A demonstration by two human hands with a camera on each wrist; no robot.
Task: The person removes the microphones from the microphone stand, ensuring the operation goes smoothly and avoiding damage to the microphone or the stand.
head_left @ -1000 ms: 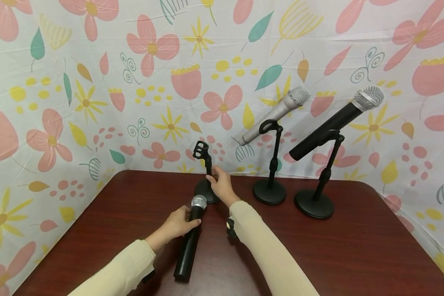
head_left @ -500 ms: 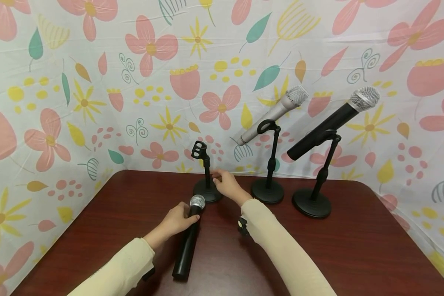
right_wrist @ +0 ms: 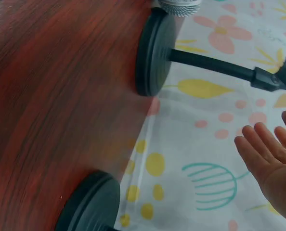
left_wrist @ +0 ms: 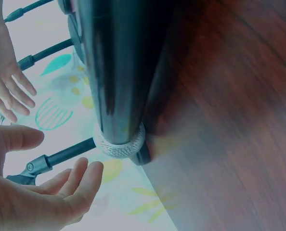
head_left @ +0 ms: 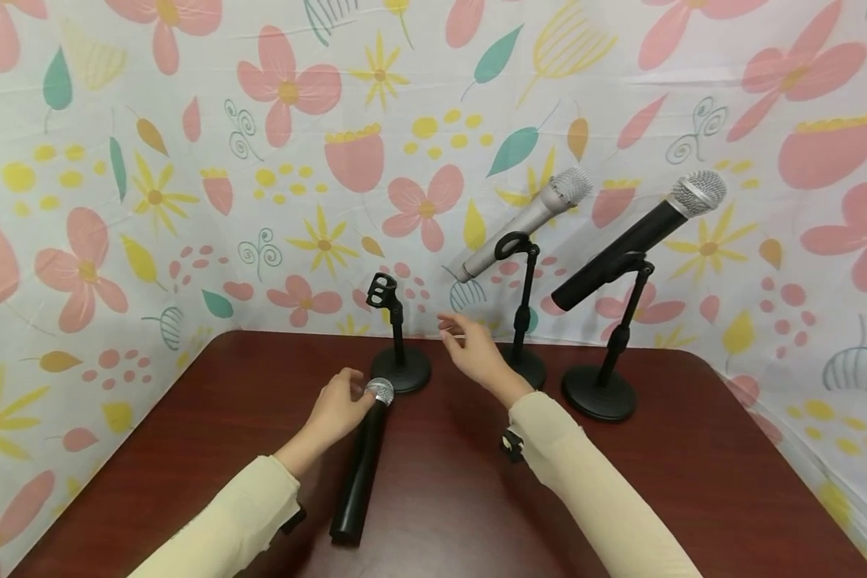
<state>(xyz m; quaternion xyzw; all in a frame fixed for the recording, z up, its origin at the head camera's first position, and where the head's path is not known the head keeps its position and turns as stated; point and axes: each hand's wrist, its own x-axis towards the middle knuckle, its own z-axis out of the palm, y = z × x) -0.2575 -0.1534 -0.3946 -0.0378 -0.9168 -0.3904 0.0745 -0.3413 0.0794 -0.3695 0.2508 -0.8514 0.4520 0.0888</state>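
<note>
A black microphone (head_left: 357, 490) with a silver mesh head lies on the table, its head toward the back. Beside that head is my left hand (head_left: 335, 413); in the left wrist view its fingers (left_wrist: 87, 187) are spread from the thumb, apart from the microphone. Just behind the microphone's head stands a black desktop stand (head_left: 399, 337) with a vacant clip on top. My right hand (head_left: 480, 353) hovers to the right of this stand, its fingers (right_wrist: 258, 144) loosely extended and holding nothing. The right wrist view shows the stand's round base (right_wrist: 157, 53) away from that hand.
Two more stands are at the right: one bears a silver microphone (head_left: 527, 221), the other a black microphone (head_left: 639, 241), both tilted. My right hand partly covers the silver one's base. A flowered cloth (head_left: 282, 201) hangs behind the brown table (head_left: 477, 498).
My right hand has left the vacant stand and moved right. My left hand's grip on the lying microphone has loosened, and the hand has risen slightly toward its head. The microphone stays on the table.
</note>
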